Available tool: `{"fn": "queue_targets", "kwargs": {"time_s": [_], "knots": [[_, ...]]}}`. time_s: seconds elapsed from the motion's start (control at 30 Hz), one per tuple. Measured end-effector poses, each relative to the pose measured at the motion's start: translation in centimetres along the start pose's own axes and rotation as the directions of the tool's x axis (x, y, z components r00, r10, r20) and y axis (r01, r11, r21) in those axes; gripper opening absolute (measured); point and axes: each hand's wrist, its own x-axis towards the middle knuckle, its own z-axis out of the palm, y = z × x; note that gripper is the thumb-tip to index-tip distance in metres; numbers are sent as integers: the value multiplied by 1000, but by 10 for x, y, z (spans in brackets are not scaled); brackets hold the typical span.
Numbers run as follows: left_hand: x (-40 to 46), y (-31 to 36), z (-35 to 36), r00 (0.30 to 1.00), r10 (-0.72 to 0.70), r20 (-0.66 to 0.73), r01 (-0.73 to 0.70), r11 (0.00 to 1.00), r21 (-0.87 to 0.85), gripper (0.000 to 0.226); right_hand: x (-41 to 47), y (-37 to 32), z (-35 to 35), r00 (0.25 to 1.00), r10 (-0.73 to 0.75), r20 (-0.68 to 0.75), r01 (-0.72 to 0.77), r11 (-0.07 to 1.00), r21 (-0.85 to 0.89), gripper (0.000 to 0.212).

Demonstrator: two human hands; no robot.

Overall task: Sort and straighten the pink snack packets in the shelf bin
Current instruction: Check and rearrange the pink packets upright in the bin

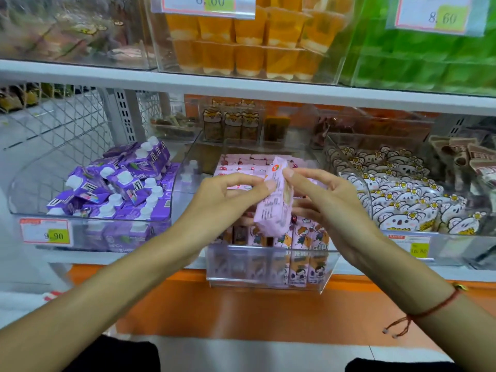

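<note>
Shelving (241,84) in white metal fills the view, its upper tier cut off at the top, so the orange cups (247,38) and the green bin (429,57) show only in part and blurred. Behind the lower tier, small jars and packets sit too dim to identify. An orange ledge (241,312) runs below the shelf, pale floor under it.

On the lower tier, purple cartons (118,189) fill the left bin, and koala-print packets (402,194) the right one. Between them stands the clear shelf bin (268,275), with pink snack packets (303,237) upright in its front row and others lying flat at the back, partly hidden by both hands.

One pink packet (273,200) is raised above the bin, printed back toward the camera, long axis near vertical with the top leaning right. The left hand (228,194) pinches its left edge with its fingertips; the right hand (330,194) pinches its upper right edge, with the other fingers curled behind it.
</note>
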Motion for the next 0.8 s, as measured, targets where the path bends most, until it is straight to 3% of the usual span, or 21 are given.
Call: {"fn": "queue_targets", "kwargs": {"time_s": [0.17, 0.27, 0.37, 0.53, 0.7, 0.8], "knots": [[-3, 7, 5, 996, -75, 49, 77, 996, -37, 30, 1, 0, 2, 996, 75, -37, -73, 996, 44, 40], [-3, 5, 4, 998, -43, 43, 44, 999, -11, 27, 0, -1, -1, 999, 33, -12, -32, 998, 62, 30], [-3, 3, 3, 995, 68, 77, -68, 998, -7, 27, -3, -2, -4, 996, -80, 44, 78, 996, 52, 26], [-4, 0, 4, 935, 355, 9, -351, 918, 186, 31, -7, -2, -2, 966, -209, 149, 207, 978, 30, 29], [-6, -2, 4, 871, 475, -124, -380, 813, 442, 38, -6, -2, 1, 970, -221, 97, 226, 973, -45, 38], [-6, -4, 5, 874, 478, -85, -384, 788, 480, 37, -2, 1, -1, 984, -170, 59, 171, 985, -13, 38]]}}
